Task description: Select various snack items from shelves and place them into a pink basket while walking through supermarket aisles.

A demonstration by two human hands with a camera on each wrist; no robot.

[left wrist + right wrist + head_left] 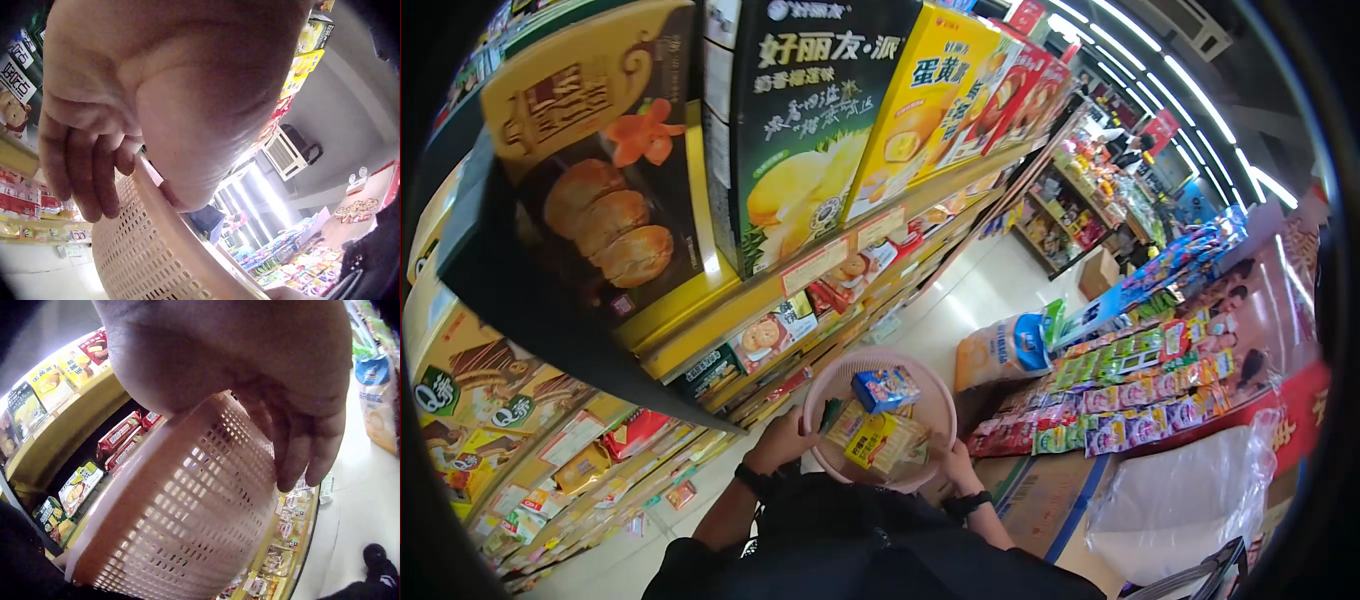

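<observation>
Basket [187,512]: pink, round, perforated plastic wall. Held in front of body in shop aisle, beside snack shelf [700,320].
Left hand [785,440], right hand [953,465]: each grips opposite rim, fingers [81,175] curled under edge.
Inside: blue pack [885,388], yellow pack [868,440].
Judged step: carrying, part-filled.
Further pick calls for freeing one hand, other keeping basket level.

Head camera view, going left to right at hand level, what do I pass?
From the left: left hand → pink basket → right hand → rows of snack packets → white plastic bag.
</observation>
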